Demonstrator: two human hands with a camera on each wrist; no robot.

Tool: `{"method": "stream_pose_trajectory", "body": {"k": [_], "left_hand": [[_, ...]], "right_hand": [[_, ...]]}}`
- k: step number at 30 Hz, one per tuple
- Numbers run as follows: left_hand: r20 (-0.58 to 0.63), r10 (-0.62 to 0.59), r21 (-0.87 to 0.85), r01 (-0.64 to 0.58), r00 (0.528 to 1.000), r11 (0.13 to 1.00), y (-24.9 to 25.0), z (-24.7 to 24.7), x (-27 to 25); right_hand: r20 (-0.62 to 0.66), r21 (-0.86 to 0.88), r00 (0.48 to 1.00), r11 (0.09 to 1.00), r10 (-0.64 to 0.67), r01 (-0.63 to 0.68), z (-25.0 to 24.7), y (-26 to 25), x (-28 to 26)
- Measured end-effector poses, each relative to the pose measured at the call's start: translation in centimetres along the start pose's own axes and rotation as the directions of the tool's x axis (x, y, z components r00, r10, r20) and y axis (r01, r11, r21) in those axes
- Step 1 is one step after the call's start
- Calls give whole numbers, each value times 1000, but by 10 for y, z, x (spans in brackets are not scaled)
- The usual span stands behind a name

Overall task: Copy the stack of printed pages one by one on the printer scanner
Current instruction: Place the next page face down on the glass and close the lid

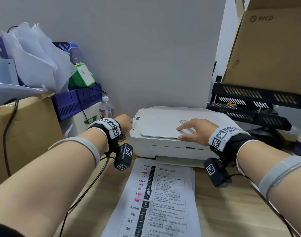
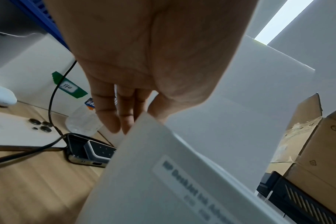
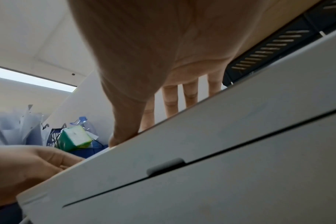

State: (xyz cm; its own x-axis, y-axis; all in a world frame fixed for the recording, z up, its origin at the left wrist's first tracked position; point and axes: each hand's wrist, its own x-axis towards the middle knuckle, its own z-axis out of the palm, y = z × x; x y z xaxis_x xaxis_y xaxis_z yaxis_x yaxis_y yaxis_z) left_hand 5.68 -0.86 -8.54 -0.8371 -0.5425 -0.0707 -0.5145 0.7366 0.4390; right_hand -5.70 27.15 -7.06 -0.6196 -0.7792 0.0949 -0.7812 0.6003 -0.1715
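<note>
While boxes (image 1: 24, 134) and trays (image 1: 249, 106) flank it, both hands rest on the printer (image 1: 163, 134).

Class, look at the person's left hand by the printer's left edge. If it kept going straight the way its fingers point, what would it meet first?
Most likely the printer's left edge and control strip; the left hand is already at it. Exact contact is unclear.
</note>
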Motion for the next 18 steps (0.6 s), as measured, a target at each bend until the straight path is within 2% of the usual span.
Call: {"method": "stream_pose_trajectory", "body": {"k": [3,7,11,13,15,16,18], "left_hand": [[-62,15,31,-13,998,999,6,-10,1],[-58,83,-72,-87,995,994,22,-23,0],[-26,140,-244,-142,990,959,37,-27,5],[-26,161,-371,-159,987,915,44,-27,8],[-91,175,-488,-197,980,850,54,-29,13],[-137,167,-538,-215,976,815,58,-30,17],[-220,131,-622,-243,967,744,68,-36,26]], "right_hand": [[-18,-59,1000,998,-6,5,-4,0,-1],[-82,-91,995,995,-52,44,-16,-2,0],[-257,-10,965,999,-50,50,-41,0,6],[-367,2,929,999,-42,45,-55,1,12],[-467,-52,884,998,-39,16,-69,-1,21],[-526,-94,850,995,-36,-16,-75,-1,26],[-661,-146,750,986,-34,-84,-83,-2,35]]}}
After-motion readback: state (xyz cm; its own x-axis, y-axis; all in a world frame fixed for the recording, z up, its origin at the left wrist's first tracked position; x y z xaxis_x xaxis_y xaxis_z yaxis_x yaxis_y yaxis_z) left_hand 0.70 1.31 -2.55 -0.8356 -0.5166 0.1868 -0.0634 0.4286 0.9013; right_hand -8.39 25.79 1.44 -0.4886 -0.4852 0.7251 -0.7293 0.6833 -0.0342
